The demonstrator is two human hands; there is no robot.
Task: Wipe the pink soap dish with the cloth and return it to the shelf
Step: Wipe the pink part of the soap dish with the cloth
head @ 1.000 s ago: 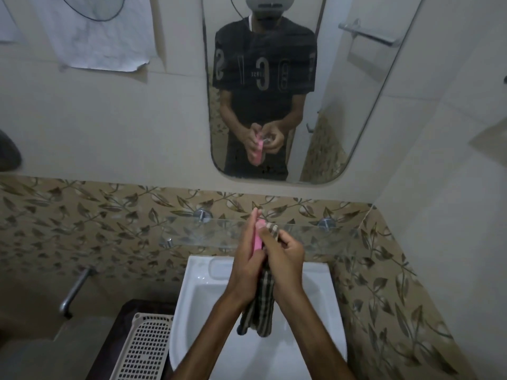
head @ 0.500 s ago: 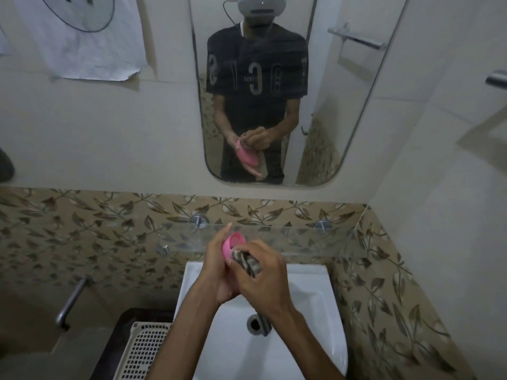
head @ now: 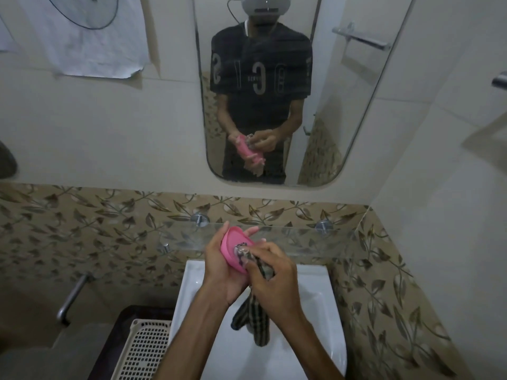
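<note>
Above the sink (head: 323, 305), left hand (head: 222, 267) holds soap dish (head: 233, 246); right hand (head: 274, 272) presses cloth (head: 253, 319) in.

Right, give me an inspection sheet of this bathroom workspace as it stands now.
Surface: white sink below; glass shelf bare where visible.
Job's things: pink soap dish held over the sink; checked cloth pressed into it, tail hanging.
Clutter: white perforated basket left of the sink.
Hands: left hand holds the dish; right hand grips the cloth.
Cables: one seen in the mirror, at the headset.
Surroundings: leaf-pattern tiles, paper sheet on the wall.
</note>
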